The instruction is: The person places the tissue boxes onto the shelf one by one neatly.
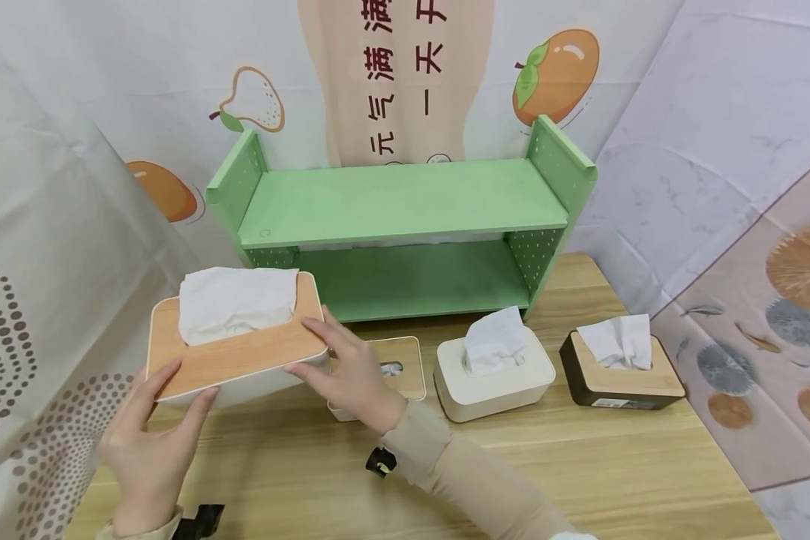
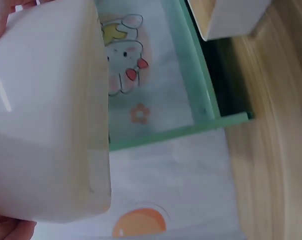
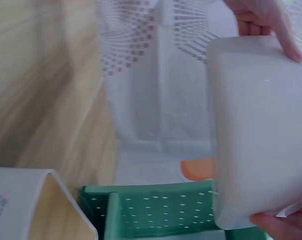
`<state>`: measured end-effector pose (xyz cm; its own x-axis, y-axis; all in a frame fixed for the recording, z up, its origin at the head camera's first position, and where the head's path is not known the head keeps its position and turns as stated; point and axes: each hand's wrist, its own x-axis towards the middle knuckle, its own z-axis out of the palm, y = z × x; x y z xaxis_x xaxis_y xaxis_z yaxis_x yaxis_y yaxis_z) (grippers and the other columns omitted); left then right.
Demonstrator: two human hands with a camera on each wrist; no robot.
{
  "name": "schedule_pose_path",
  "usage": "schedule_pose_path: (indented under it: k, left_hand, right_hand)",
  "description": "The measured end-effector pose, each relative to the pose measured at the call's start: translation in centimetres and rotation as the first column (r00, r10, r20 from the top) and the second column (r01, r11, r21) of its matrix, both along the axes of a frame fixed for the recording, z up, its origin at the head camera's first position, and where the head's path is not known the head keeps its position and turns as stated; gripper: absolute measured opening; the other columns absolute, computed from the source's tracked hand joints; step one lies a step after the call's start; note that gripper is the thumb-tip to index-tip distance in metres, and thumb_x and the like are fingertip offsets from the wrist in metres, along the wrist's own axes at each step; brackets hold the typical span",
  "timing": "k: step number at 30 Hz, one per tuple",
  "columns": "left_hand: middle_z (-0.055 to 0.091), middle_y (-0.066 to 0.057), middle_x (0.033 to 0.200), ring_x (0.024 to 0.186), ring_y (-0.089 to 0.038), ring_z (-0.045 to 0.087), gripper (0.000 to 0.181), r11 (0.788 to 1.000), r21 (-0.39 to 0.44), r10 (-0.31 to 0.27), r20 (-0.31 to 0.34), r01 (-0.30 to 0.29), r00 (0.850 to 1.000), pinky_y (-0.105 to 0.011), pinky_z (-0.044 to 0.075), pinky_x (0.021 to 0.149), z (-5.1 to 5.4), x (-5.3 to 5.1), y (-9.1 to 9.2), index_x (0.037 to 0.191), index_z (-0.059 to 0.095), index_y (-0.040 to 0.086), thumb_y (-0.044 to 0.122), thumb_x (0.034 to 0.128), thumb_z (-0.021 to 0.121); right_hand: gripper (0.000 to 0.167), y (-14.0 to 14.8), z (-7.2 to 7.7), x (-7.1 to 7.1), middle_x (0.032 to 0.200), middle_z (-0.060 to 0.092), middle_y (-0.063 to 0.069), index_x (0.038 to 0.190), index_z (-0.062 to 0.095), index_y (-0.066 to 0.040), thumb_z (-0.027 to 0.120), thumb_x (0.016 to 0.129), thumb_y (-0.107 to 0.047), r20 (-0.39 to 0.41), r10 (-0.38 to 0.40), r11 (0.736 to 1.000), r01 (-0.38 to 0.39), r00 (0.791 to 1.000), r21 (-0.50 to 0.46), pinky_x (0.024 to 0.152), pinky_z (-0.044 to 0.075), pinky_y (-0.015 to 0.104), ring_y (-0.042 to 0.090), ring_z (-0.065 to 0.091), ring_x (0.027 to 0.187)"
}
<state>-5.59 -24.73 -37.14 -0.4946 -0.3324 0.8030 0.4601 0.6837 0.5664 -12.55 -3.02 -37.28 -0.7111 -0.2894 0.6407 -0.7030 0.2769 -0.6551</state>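
Note:
A large white tissue box with a wood-look lid [image 1: 250, 351] and a tissue sticking out is held up in the air, left of the shelf front. My left hand [image 1: 150, 450] grips its left end, thumb on the near side. At the right end my right hand [image 1: 354, 375] holds it between thumb and fingers. Both wrist views show the box's plain white body [image 2: 46, 125] [image 3: 261, 130]. Behind my right hand, a smaller wood-topped tissue box [image 1: 405, 360] stands on the table, partly hidden.
A green two-tier shelf [image 1: 405, 199] stands at the back of the wooden table [image 1: 297, 480]. To the right sit a cream tissue box [image 1: 493, 390] and a black one with a wooden lid [image 1: 621, 379]. Printed cloth [image 1: 61, 195] hangs around the table.

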Motion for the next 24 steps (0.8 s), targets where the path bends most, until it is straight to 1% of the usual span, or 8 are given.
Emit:
schedule_pose_path:
  k: [3, 5, 8, 12, 16, 18, 23, 24]
  left_hand:
    - [0.068, 0.011, 0.107, 0.102, 0.004, 0.061, 0.051, 1.000, 0.019, 0.002, -0.053, -0.001, 0.999, -0.033, 0.038, 0.107, 0.6, -0.3, 0.9, 0.104, 0.070, -0.006, 0.027, 0.0686, 0.086]
    - [0.070, 0.003, 0.107, 0.105, 0.000, 0.062, 0.054, 0.999, 0.033, -0.006, -0.089, 0.009, 0.996, -0.030, 0.040, 0.105, 1.2, -0.6, 1.5, 0.103, 0.070, -0.007, 0.032, 0.0688, 0.085]
    - [0.071, -0.010, 0.105, 0.105, -0.004, 0.063, 0.058, 0.998, 0.058, -0.024, -0.153, 0.033, 0.988, -0.024, 0.044, 0.099, 2.3, -1.1, 2.7, 0.101, 0.069, -0.010, 0.035, 0.0682, 0.085]
    - [0.071, -0.018, 0.102, 0.102, -0.004, 0.063, 0.060, 0.997, 0.066, -0.036, -0.187, 0.049, 0.982, -0.018, 0.045, 0.092, 3.9, -1.5, 4.1, 0.100, 0.068, -0.011, 0.038, 0.0686, 0.084]
    - [0.068, -0.027, 0.098, 0.102, -0.001, 0.061, 0.064, 0.999, 0.026, -0.034, -0.177, 0.039, 0.984, -0.017, 0.044, 0.092, 5.2, -2.4, 5.3, 0.101, 0.068, -0.009, 0.046, 0.0717, 0.080]
    - [0.066, -0.030, 0.098, 0.103, -0.002, 0.060, 0.066, 0.999, 0.007, -0.047, -0.168, 0.049, 0.985, -0.018, 0.044, 0.093, 5.7, -2.9, 5.8, 0.103, 0.067, -0.009, 0.050, 0.0731, 0.077]
    - [0.067, -0.026, 0.107, 0.110, -0.014, 0.061, 0.063, 0.995, -0.018, -0.098, -0.118, 0.096, 0.988, -0.020, 0.044, 0.097, 6.3, -4.2, 6.4, 0.107, 0.067, -0.006, 0.048, 0.0750, 0.076]
    - [0.067, -0.024, 0.109, 0.110, -0.018, 0.061, 0.062, 0.994, -0.026, -0.106, -0.102, 0.104, 0.989, -0.020, 0.043, 0.097, 6.4, -4.5, 6.5, 0.109, 0.066, -0.006, 0.046, 0.0757, 0.077]
  right_hand:
    - [0.058, 0.6, 0.7, 0.1, 0.134, 0.050, 0.026, 0.125, 0.058, -0.003, 0.081, 0.075, -0.020, 0.021, -0.009, 0.999, 0.010, 1.000, -0.041, 0.081, 0.054, 0.024, 0.032, 0.048, 0.126]
    - [0.058, 1.0, 1.2, 0.3, 0.135, 0.050, 0.026, 0.125, 0.058, -0.001, 0.081, 0.074, -0.019, 0.016, -0.023, 0.997, 0.024, 1.000, -0.071, 0.083, 0.054, 0.025, 0.032, 0.048, 0.127]
    - [0.058, 1.7, 2.1, 0.4, 0.133, 0.050, 0.029, 0.122, 0.060, 0.002, 0.083, 0.071, -0.014, -0.043, -0.041, 0.991, 0.035, 0.998, -0.132, 0.081, 0.054, 0.023, 0.032, 0.048, 0.126]
    - [0.057, 2.7, 3.5, 0.1, 0.132, 0.050, 0.030, 0.119, 0.061, 0.003, 0.084, 0.069, -0.010, -0.110, -0.069, 0.982, 0.048, 0.992, -0.185, 0.076, 0.054, 0.021, 0.031, 0.054, 0.121]
    - [0.057, 3.7, 4.6, -0.1, 0.136, 0.046, 0.029, 0.120, 0.060, 0.004, 0.082, 0.070, -0.007, -0.096, -0.088, 0.976, 0.067, 0.991, -0.209, 0.080, 0.054, 0.023, 0.028, 0.059, 0.116]
    - [0.056, 4.1, 5.0, -0.3, 0.138, 0.046, 0.028, 0.121, 0.059, 0.004, 0.082, 0.071, -0.007, -0.094, -0.111, 0.974, 0.089, 0.989, -0.210, 0.073, 0.055, 0.023, 0.028, 0.062, 0.112]
    - [0.054, 5.0, 5.7, -1.1, 0.136, 0.049, 0.025, 0.121, 0.060, 0.002, 0.081, 0.072, -0.008, -0.127, -0.203, 0.965, 0.176, 0.971, -0.196, 0.069, 0.057, 0.031, 0.028, 0.062, 0.111]
    - [0.053, 5.1, 5.8, -1.3, 0.136, 0.050, 0.025, 0.120, 0.060, 0.002, 0.081, 0.072, -0.009, -0.134, -0.219, 0.962, 0.191, 0.966, -0.197, 0.071, 0.057, 0.033, 0.029, 0.060, 0.114]
